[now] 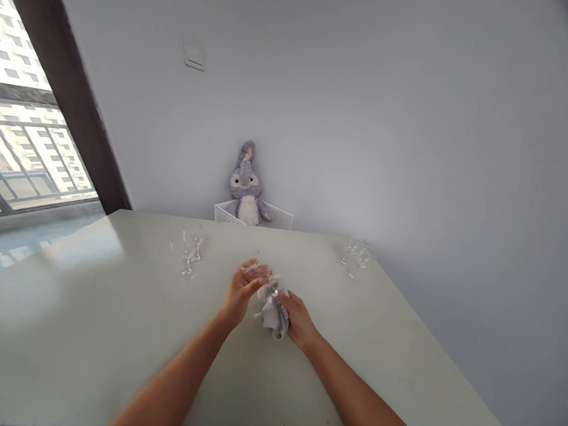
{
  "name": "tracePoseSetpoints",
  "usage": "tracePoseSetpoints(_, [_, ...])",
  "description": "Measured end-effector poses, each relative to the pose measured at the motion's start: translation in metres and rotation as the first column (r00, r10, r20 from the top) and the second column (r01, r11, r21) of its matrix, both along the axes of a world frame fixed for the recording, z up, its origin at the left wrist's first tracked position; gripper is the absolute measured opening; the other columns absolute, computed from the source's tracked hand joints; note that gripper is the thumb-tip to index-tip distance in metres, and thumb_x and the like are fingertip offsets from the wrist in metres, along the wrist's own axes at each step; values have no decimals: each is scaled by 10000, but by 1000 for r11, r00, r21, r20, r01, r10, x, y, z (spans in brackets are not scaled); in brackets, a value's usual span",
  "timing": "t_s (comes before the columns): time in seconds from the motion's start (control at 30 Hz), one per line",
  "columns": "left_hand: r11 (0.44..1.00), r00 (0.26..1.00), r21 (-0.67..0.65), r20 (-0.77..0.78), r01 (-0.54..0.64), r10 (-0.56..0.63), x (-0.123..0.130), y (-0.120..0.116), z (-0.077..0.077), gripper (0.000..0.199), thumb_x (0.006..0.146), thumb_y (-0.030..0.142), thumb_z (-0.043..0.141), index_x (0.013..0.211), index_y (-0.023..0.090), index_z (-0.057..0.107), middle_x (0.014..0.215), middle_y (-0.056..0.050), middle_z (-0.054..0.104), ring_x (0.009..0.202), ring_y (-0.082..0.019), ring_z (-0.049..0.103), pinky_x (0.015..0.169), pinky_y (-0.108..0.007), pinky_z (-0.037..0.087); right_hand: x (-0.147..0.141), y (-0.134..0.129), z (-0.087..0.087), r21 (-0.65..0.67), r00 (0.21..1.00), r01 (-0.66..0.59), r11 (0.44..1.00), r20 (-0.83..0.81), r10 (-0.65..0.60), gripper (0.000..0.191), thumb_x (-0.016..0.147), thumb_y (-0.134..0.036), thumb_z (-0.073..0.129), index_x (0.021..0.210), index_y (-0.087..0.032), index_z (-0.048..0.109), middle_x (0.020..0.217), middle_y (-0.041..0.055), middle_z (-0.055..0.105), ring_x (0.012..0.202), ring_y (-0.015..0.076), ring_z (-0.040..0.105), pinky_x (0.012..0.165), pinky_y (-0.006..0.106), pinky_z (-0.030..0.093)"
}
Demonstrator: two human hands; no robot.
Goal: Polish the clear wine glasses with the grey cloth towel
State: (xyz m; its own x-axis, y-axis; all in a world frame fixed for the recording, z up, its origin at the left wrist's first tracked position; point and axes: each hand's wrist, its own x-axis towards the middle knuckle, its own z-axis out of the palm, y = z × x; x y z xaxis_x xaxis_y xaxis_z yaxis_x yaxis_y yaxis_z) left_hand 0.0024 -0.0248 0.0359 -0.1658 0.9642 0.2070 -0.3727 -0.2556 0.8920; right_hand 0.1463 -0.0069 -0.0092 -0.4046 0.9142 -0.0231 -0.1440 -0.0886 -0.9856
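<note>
My left hand (240,292) is closed around the bowl of a transparent stemmed glass (258,271), held just above the middle of the table. A crumpled whitish-grey cloth (272,313) hangs from my right hand (300,319), whose fingers pinch it against the lower part of the glass. Folds of the cloth hide the stem and foot. Between the two hands the glass lies tilted, its bowl toward the left and far side.
On the pale table (350,373), transparent glassware (191,249) stands at the far left, with more glassware (356,254) at the far right. A plush toy (250,191) sits in a white perforated basket (283,219) behind the far edge, against the wall.
</note>
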Motion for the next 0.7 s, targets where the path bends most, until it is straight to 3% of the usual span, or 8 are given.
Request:
tracePoseSetpoints(0.07, [975, 973, 60, -74, -215, 219, -3, 1, 1, 576, 656, 338, 680, 1135, 211, 384, 1155, -121, 542, 1065, -241, 534, 875, -378, 436, 2, -5, 4, 276, 963, -61, 959, 268, -15, 374, 774, -491, 494, 942, -164, 566, 743, 25, 572, 636, 147, 524, 585, 277, 431])
tracePoseSetpoints(0.17, [849, 829, 221, -202, -481, 522, -9, -1, 3, 577, 686, 333, 652, 1174, 235, 360, 1198, -106, 503, 1134, -217, 476, 927, -369, 393, 10, -14, 18, 595, 778, -357, 720, 616, -124, 473, 723, -522, 560, 1102, -239, 538, 1056, 64, 558, 816, 186, 534, 699, 309, 418])
tracePoseSetpoints(0.23, [793, 742, 317, -291, -520, 604, -9, -4, 2, 584, 690, 327, 648, 1187, 223, 358, 1172, -103, 514, 1133, -212, 471, 958, -384, 360, 14, -17, 30, 708, 656, -422, 567, 670, -348, 446, 732, -532, 551, 1090, -267, 557, 1130, 71, 526, 875, 214, 514, 735, 339, 395])
tracePoseSetpoints(0.33, [850, 744, 355, -424, -389, 517, 3, -10, -4, 546, 692, 333, 643, 1166, 214, 400, 1138, -95, 536, 1098, -217, 492, 959, -398, 355, 15, -15, 40, 825, 526, -330, 459, 564, -636, 363, 819, -464, 461, 1052, -216, 586, 947, 100, 582, 849, 230, 507, 735, 356, 371])
tracePoseSetpoints(0.4, [920, 794, 336, -495, -200, 354, 17, -15, -10, 550, 694, 343, 639, 1177, 220, 407, 1139, -94, 545, 1086, -221, 503, 956, -392, 360, 13, -11, 38, 836, 531, -270, 478, 544, -650, 333, 846, -390, 435, 1083, -191, 561, 855, 84, 598, 787, 203, 531, 686, 311, 385])
tracePoseSetpoints(0.5, [957, 787, 288, -597, 29, 156, 32, -20, -19, 720, 702, 366, 627, 1307, 245, 257, 1243, -113, 486, 1155, -238, 450, 964, -408, 344, 17, 1, 27, 784, 620, -203, 587, 566, -543, 252, 853, -315, 414, 1012, -213, 581, 858, 43, 631, 736, 158, 572, 622, 247, 399])
tracePoseSetpoints(0.6, [981, 622, 190, -773, 32, 129, 34, -19, -28, 827, 686, 401, 629, 1357, 264, 166, 1368, -112, 347, 1260, -265, 307, 997, -456, 275, 43, 24, 14, 733, 622, -62, 678, 559, -548, 245, 832, -332, 426, 906, -212, 626, 883, 45, 663, 769, 171, 599, 653, 251, 412])
tracePoseSetpoints(0.7, [994, 409, 95, -910, 60, 62, 28, -12, -43, 674, 716, 406, 587, 1313, 257, 311, 1371, -85, 353, 1288, -269, 247, 1027, -466, 207, 90, 55, 5, 686, 487, 156, 711, 573, -659, 321, 794, -411, 423, 781, -179, 644, 751, 66, 672, 688, 202, 598, 615, 271, 409])
